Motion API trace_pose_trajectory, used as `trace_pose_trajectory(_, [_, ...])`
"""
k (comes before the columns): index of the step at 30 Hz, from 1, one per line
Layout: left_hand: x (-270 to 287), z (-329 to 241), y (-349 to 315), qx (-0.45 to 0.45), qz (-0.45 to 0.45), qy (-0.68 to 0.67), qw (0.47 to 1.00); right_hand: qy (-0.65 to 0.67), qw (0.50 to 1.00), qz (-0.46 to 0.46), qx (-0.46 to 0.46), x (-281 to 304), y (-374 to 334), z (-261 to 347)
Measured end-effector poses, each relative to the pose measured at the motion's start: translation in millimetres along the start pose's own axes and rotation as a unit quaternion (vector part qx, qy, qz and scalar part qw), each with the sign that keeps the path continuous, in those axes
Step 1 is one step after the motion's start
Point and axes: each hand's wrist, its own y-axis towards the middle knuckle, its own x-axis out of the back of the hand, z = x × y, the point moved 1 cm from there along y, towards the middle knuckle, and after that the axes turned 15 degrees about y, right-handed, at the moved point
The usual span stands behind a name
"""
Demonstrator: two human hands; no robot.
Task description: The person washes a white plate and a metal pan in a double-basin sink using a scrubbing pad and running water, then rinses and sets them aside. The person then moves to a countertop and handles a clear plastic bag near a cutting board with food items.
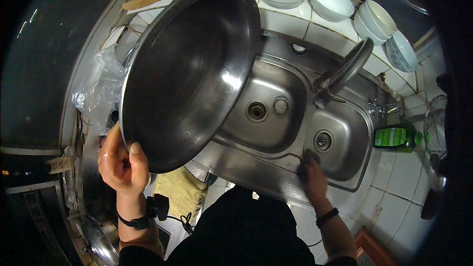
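Note:
A large, dark-toned metal basin [185, 69] is tilted up on its edge over the left side of the sink, its hollow toward me. My left hand [125, 162] grips its lower left rim, thumb inside and fingers behind. Wet skin glistens on that hand. Low over the front edge of the double steel sink [246, 167], my right hand [314, 180] is closed round a small dark wad [306, 161], like a scouring pad or cloth; motion blur hides its exact kind. Both sink bowls show their drains, and a small round strainer [281, 105] lies in the left bowl.
The tap [347, 71] arches between the bowls. White bowls [331, 2] line the tiled ledge behind, with wooden pieces [144, 0] at its left. A green bottle [394, 137] stands right of the sink. Left are a clear plastic bag [101, 88] and a yellow cloth [180, 192].

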Motion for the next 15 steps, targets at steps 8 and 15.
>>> trace_pose_trajectory(8, [-36.6,-28.2,-3.1,0.182,0.081,-0.226,0.954,0.119,0.968,-0.218,-0.038,42.8,-23.0,-51.7])
trace_pose_trajectory(15, [-135.3,-6.4,-34.9,0.348,0.093,-0.499,0.788,0.172,0.962,-0.200,-0.074,52.9,-27.9,-43.4])
